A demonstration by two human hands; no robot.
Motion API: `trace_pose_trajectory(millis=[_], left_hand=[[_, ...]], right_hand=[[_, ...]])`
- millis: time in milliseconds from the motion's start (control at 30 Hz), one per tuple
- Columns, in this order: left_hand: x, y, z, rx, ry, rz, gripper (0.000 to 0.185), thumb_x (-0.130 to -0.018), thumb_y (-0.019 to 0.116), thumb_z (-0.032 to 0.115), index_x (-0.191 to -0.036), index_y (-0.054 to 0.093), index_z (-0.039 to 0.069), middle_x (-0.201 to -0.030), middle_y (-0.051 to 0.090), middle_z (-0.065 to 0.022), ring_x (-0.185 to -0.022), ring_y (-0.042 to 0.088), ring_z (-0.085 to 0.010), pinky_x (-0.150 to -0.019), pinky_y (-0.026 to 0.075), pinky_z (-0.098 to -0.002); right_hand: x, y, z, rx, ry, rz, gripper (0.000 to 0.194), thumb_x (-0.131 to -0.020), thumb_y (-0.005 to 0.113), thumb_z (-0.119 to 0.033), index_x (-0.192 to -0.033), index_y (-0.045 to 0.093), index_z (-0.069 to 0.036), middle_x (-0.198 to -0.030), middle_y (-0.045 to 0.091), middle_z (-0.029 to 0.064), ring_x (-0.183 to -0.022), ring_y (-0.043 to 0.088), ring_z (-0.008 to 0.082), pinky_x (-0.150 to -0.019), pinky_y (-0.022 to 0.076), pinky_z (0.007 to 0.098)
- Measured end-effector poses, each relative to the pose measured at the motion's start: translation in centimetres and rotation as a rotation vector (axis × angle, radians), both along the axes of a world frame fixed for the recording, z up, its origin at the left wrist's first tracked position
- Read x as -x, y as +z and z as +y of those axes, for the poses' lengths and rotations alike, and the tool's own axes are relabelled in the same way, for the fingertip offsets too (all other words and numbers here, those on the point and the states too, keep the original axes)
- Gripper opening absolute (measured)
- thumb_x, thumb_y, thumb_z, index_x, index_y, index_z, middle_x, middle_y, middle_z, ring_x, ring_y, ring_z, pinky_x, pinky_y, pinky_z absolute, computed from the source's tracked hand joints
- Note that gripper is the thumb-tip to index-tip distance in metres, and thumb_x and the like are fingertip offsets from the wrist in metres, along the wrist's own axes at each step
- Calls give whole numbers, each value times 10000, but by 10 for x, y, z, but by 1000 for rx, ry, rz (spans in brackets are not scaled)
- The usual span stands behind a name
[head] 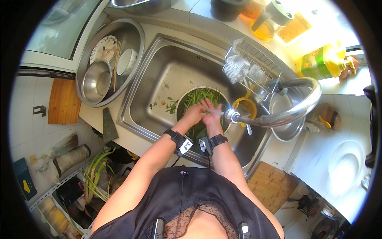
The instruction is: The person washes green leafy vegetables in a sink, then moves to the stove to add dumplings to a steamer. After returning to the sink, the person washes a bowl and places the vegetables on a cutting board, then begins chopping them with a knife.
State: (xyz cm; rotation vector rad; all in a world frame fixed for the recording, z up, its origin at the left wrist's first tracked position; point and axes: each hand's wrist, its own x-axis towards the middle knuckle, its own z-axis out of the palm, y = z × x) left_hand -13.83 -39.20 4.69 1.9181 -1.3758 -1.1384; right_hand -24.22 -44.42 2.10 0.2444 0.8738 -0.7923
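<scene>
Leafy greens [198, 97] fill a round basin [178, 109] in the stainless steel sink [149, 83]. Above them, under the running faucet head [231, 115], both hands are close together. My right hand [212, 115] is turned palm up with its fingers spread, and water strikes it. My left hand [193, 114] has curled fingers that reach to the right palm; whether anything is pinched there is hidden. Beside the basin, a yellow strainer [253, 109] lies in the sink. Leaf scraps [171, 105] are scattered on the sink floor.
A large metal basin [139, 44] at left holds a plate, chopsticks and bowls. The curved faucet pipe [310, 104] and a wire rack [262, 59] with mesh cloth hang over the sink's right side. A glass bowl [280, 131] stands right; a wooden board [268, 185] is below it.
</scene>
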Motion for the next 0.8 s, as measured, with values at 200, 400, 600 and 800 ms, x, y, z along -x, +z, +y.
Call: trace_pose_trajectory(millis=[200,400,600,800], left_hand=[[-8,-13,-9,-123,218,-123,227,-763,691,192,-897,619,23,-910,646,-170,-840,624,-345,-732,498,-411],[-19,13,14,-441,-196,-347,465,-760,715,237,-1121,552,-6,-1192,539,-212,-1113,527,-353,-938,439,-424],[-1,-4,33,-515,-570,-411,662,-638,809,252,-1169,496,10,-1238,447,-215,-1210,415,-375,-964,420,-429],[1,-35,33,-448,-613,-500,601,-658,794,233,-1133,505,5,-1210,462,-233,-1165,446,-400,-958,419,-419]], right_hand=[[27,14,-4,192,391,200,814,-873,405,-658,-1395,330,-38,-1511,168,180,-1336,273,384,-1014,325,564],[70,35,-11,866,1239,1097,676,-847,624,-398,-1352,387,-17,-1378,398,227,-1267,391,364,-1028,348,414],[54,20,50,1011,1748,1343,1209,-630,813,-397,-1477,5,-96,-1522,0,214,-1369,106,477,-999,361,565],[37,6,55,940,1795,1537,1191,-622,838,-316,-1472,40,-71,-1516,-6,235,-1347,174,467,-941,432,523]])
